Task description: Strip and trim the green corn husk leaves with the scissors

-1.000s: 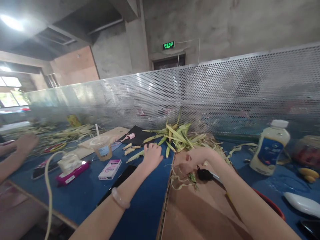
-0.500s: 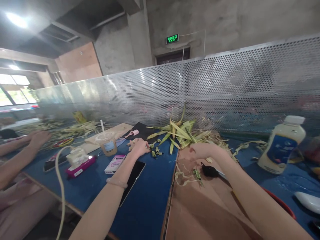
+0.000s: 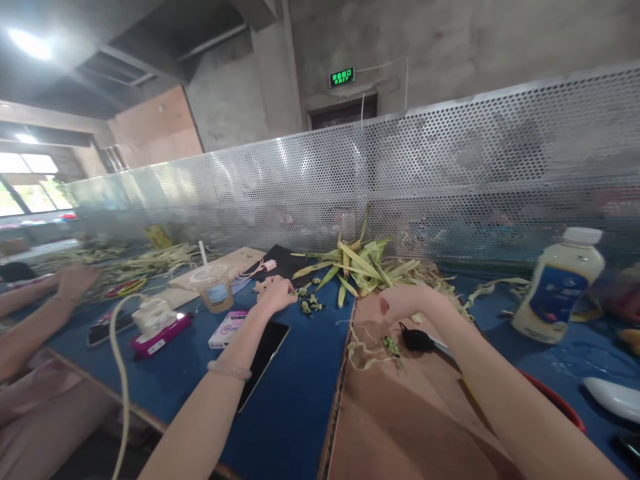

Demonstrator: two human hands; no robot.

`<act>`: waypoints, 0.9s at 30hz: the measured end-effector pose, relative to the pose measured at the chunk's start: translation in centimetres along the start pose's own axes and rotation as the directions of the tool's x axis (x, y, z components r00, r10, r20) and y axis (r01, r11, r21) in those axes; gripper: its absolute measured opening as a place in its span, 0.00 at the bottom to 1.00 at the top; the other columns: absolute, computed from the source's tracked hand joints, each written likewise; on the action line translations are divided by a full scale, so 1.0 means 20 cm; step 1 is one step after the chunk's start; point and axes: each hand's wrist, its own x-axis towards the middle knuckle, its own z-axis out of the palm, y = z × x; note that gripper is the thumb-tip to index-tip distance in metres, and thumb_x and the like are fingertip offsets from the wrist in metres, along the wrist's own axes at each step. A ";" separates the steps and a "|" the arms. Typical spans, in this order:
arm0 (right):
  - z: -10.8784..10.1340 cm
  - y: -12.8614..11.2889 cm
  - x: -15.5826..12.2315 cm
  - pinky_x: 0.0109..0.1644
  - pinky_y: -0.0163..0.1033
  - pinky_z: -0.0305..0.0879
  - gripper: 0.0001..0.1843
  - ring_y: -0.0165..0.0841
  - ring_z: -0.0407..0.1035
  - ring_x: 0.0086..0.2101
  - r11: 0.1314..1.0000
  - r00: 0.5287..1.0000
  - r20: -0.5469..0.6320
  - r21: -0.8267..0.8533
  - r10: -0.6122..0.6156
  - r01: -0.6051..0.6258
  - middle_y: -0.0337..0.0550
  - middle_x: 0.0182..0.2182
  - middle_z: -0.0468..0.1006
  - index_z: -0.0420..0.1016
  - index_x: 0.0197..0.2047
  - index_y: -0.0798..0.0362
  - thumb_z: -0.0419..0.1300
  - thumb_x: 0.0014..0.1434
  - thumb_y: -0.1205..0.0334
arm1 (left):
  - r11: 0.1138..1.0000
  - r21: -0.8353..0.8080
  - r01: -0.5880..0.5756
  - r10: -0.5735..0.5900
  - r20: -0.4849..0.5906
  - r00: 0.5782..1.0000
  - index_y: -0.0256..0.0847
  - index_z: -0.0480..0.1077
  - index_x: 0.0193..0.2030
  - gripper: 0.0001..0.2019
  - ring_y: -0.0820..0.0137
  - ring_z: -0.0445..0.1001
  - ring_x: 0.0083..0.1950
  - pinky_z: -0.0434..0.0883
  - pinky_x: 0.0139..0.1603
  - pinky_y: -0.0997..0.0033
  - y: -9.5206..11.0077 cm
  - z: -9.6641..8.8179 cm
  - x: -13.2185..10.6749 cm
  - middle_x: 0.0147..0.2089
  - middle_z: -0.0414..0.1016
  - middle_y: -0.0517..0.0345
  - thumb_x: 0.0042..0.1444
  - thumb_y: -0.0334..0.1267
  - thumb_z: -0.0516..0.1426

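My left hand (image 3: 275,295) reaches across the blue table beside several small knotted green pieces (image 3: 311,305). Its fingers bend down among small pale pieces, and anything in them is hidden. My right hand (image 3: 405,303) hangs bent at the wrist over a brown board (image 3: 380,413); its fingers curl away and their tips are blurred. Below it lie a black-capped tool (image 3: 417,339), a small green knotted piece (image 3: 391,345) and loose pale husk strips (image 3: 367,363). A heap of green-yellow husk leaves (image 3: 365,260) rests between and beyond both hands.
A drink cup with straw (image 3: 215,290), a small box (image 3: 226,330), a phone (image 3: 265,357) and a magenta power strip (image 3: 163,335) stand on the left. A bottle (image 3: 560,287) is on the right. Perforated metal (image 3: 320,180) borders the back. Another person's hands (image 3: 75,283) are at far left.
The view has shifted slightly. My left hand has turned a little over the small pieces; my right hand remains over the board in nearly the same pose.
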 end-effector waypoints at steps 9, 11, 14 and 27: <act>0.04 -0.13 -0.02 0.23 0.35 0.53 0.05 0.30 0.63 0.21 0.997 0.979 0.192 0.009 -0.073 0.072 0.36 0.17 0.67 0.71 0.19 0.53 0.62 0.38 0.61 | 0.999 -0.015 -0.035 0.036 0.019 0.999 0.44 0.72 0.41 0.13 0.51 0.53 0.62 0.40 0.59 0.39 0.04 -0.02 -0.04 0.54 0.66 0.48 0.49 0.43 0.55; 0.03 -0.10 -0.02 0.23 0.35 0.53 0.04 0.31 0.63 0.21 0.994 0.984 0.140 0.045 -0.107 0.102 0.36 0.16 0.66 0.70 0.19 0.52 0.60 0.40 0.63 | 0.998 -0.028 -0.047 0.048 0.009 0.999 0.46 0.73 0.41 0.12 0.52 0.52 0.62 0.39 0.60 0.40 0.04 -0.01 -0.05 0.55 0.66 0.49 0.50 0.42 0.55; -0.01 -0.04 -0.05 0.27 0.35 0.58 0.05 0.33 0.67 0.26 0.978 0.992 -0.011 0.165 -0.127 0.127 0.38 0.23 0.72 0.73 0.27 0.52 0.60 0.42 0.63 | 0.996 -0.044 -0.074 0.073 -0.016 0.997 0.48 0.73 0.40 0.11 0.53 0.52 0.62 0.39 0.61 0.42 0.04 0.00 -0.05 0.55 0.66 0.51 0.51 0.42 0.55; -0.03 -0.35 0.33 0.30 0.29 0.67 0.12 0.28 0.73 0.30 0.830 0.921 -0.332 0.439 -0.205 0.343 0.41 0.32 0.78 0.70 0.38 0.55 0.59 0.53 0.57 | 0.986 -0.081 -0.146 0.141 -0.061 0.988 0.52 0.76 0.39 0.11 0.52 0.55 0.59 0.38 0.60 0.39 0.03 0.12 0.00 0.52 0.68 0.53 0.50 0.44 0.55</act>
